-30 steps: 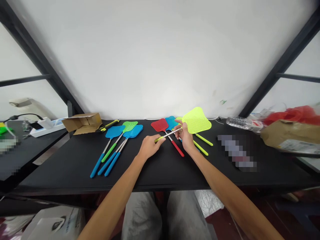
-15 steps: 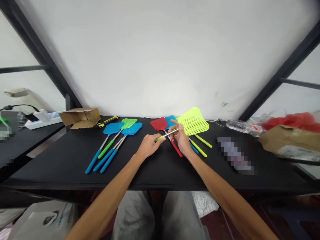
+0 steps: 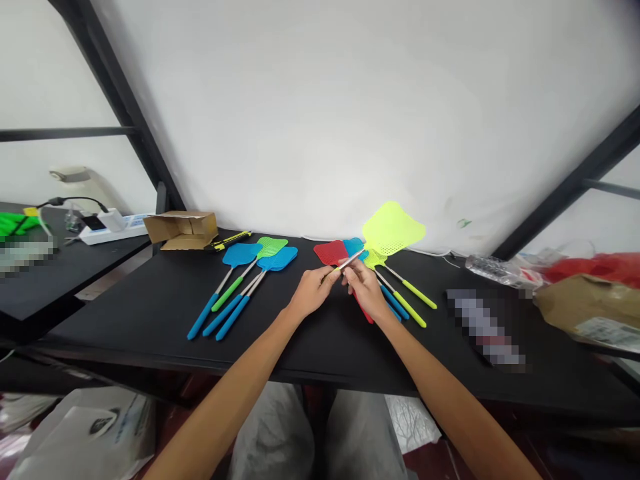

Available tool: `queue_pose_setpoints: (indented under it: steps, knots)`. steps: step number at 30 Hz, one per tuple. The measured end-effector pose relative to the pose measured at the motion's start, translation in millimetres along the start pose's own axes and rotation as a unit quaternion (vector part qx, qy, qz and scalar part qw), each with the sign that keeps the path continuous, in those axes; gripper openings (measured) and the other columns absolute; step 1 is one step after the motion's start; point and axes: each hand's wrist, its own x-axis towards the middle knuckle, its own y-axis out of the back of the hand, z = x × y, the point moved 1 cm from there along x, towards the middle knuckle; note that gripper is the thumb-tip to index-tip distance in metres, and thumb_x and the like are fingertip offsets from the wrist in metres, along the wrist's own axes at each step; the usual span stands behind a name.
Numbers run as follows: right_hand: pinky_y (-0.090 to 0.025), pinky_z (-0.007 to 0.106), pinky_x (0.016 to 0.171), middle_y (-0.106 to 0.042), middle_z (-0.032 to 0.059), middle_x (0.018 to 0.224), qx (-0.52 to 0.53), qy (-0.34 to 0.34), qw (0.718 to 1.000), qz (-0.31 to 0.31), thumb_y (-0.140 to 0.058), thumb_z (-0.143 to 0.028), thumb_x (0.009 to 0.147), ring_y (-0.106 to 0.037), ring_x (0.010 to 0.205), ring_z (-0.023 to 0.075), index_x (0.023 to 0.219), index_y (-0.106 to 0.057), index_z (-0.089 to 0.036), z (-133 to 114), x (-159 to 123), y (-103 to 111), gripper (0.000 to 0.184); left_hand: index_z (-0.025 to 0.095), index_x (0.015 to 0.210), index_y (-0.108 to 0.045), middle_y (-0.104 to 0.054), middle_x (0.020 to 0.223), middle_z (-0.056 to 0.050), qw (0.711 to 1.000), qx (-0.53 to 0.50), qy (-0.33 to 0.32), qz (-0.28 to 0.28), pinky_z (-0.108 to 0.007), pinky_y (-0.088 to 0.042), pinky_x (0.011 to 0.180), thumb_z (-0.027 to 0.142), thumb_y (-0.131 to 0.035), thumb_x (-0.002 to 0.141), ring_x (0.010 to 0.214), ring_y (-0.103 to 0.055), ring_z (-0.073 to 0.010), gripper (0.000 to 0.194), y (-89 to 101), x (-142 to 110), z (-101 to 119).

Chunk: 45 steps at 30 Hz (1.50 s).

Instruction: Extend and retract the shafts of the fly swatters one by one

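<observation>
Raised over the table is a yellow fly swatter (image 3: 393, 229), its perforated head up to the right and its metal shaft tilted. My left hand (image 3: 314, 289) is closed around its handle end, which the fingers mostly hide. My right hand (image 3: 367, 288) has its fingers curled on the shaft close to the left hand. Below and behind it lie a red fly swatter (image 3: 330, 252), a blue fly swatter (image 3: 354, 247) and yellow fly swatters (image 3: 411, 310). On the left rest several more, among them a green fly swatter (image 3: 273, 247) and a blue one (image 3: 243, 253).
An open cardboard box (image 3: 183, 230) and a black-and-yellow item (image 3: 233, 241) stand at the back left of the black table (image 3: 150, 293). A power strip (image 3: 117, 230) is farther left. On the right are a blurred-out item (image 3: 485, 327), clear plastic packaging (image 3: 500, 270) and a brown parcel (image 3: 585, 310).
My right hand has moved down the shaft toward my left hand, its fingers now closer round it. The swatter's head is more separated from that hand. The view has shifted slightly left.
</observation>
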Motion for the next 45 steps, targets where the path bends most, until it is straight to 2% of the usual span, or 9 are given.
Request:
queue_pose_setpoints:
  steps: [7, 10, 16, 21, 26, 30, 33, 38, 45]
  knots:
    - [-0.045, 0.024, 0.052, -0.063, 0.0003, 0.071, -0.026, 0.034, 0.984, 0.170, -0.046, -0.052, 0.094, -0.056, 0.060, 0.0143, 0.092, -0.055, -0.022, -7.5, 4.9, 25.3, 0.031, 0.020, 0.083, -0.065, -0.063, 0.068, 0.000, 0.997, 0.079, 0.006, -0.019, -0.023, -0.036, 0.063, 0.049, -0.033, 0.100, 0.063, -0.055, -0.0130, 0.047, 0.5, -3.1, 0.8]
    - [-0.043, 0.026, 0.057, -0.055, -0.0028, 0.061, -0.149, 0.045, 0.962, 0.223, -0.046, -0.051, 0.094, -0.052, 0.056, 0.0137, 0.090, -0.057, -0.021, -11.2, 5.3, 39.1, 0.032, 0.022, 0.085, -0.066, -0.065, 0.071, 0.000, 0.992, 0.124, 0.011, -0.021, -0.023, -0.035, 0.064, 0.045, -0.035, 0.100, 0.065, -0.057, -0.0136, 0.041, 0.6, -3.8, -1.5]
    - [-0.039, 0.029, 0.064, -0.068, 0.0014, 0.071, -0.470, -0.029, 0.879, 0.072, -0.051, -0.042, 0.092, -0.062, 0.070, 0.0206, 0.105, -0.066, -0.026, -4.5, 2.3, 31.0, 0.026, 0.023, 0.085, -0.066, -0.069, 0.077, 0.000, 0.983, 0.180, 0.012, -0.022, -0.024, -0.032, 0.062, 0.041, -0.036, 0.100, 0.069, -0.060, -0.0144, 0.037, 1.5, -5.1, -3.0]
    - [-0.038, 0.031, 0.064, -0.073, 0.0038, 0.094, -0.576, -0.097, 0.811, 0.008, -0.049, -0.036, 0.091, -0.066, 0.083, 0.0251, 0.111, -0.066, -0.031, -2.2, -1.1, 24.1, 0.027, 0.024, 0.087, -0.067, -0.070, 0.081, -0.002, 0.975, 0.220, 0.027, -0.015, -0.025, -0.032, 0.063, 0.040, -0.036, 0.100, 0.073, -0.061, -0.0157, 0.037, 2.1, -5.0, -5.1]
    - [-0.043, 0.033, 0.072, -0.070, 0.0069, 0.105, -0.581, -0.036, 0.813, 0.019, -0.046, -0.036, 0.093, -0.063, 0.094, 0.0248, 0.107, -0.067, -0.026, -2.7, -4.4, 23.7, 0.027, 0.022, 0.087, -0.068, -0.069, 0.089, -0.006, 0.949, 0.299, 0.079, 0.063, -0.031, -0.039, 0.081, 0.034, -0.039, 0.098, 0.089, -0.061, -0.0199, 0.033, 10.1, -3.2, -12.7]
    - [-0.044, 0.039, 0.088, -0.064, 0.0103, 0.119, -0.582, 0.052, 0.811, -0.024, -0.056, -0.039, 0.088, -0.057, 0.108, 0.0291, 0.120, -0.064, -0.024, 5.8, -8.2, 13.6, 0.036, 0.023, 0.102, -0.067, -0.062, 0.115, -0.010, 0.886, 0.384, 0.198, 0.168, -0.044, -0.034, 0.100, 0.029, -0.054, 0.088, 0.114, -0.052, -0.0290, 0.020, 21.9, -6.4, -24.3]
    - [-0.043, 0.043, 0.091, -0.060, 0.0101, 0.126, -0.597, 0.053, 0.799, -0.037, -0.055, -0.029, 0.087, -0.054, 0.111, 0.0310, 0.125, -0.061, -0.024, 14.4, -8.7, 13.2, 0.039, 0.022, 0.111, -0.065, -0.058, 0.123, -0.012, 0.851, 0.411, 0.271, 0.181, -0.051, -0.031, 0.103, 0.031, -0.061, 0.083, 0.121, -0.047, -0.0339, 0.029, 27.6, -10.1, -31.5]
    - [-0.045, 0.041, 0.085, -0.062, 0.0099, 0.122, -0.607, 0.003, 0.795, -0.010, -0.050, -0.014, 0.084, -0.055, 0.105, 0.0299, 0.123, -0.062, -0.023, 19.2, -5.6, 27.8, 0.043, 0.025, 0.110, -0.065, -0.060, 0.116, -0.010, 0.870, 0.402, 0.257, 0.123, -0.041, -0.043, 0.089, 0.020, -0.052, 0.088, 0.112, -0.051, -0.0285, 0.027, 30.7, -10.1, -32.0]
    - [-0.045, 0.040, 0.088, -0.063, 0.0104, 0.117, -0.587, 0.008, 0.810, 0.002, -0.049, -0.020, 0.088, -0.056, 0.104, 0.0291, 0.118, -0.065, -0.020, 9.6, -4.4, 24.7, 0.034, 0.029, 0.112, -0.065, -0.057, 0.121, -0.008, 0.903, 0.360, 0.220, 0.076, -0.030, -0.046, 0.076, 0.007, -0.049, 0.085, 0.113, -0.050, -0.0254, 0.038, 29.6, -5.1, -28.9]
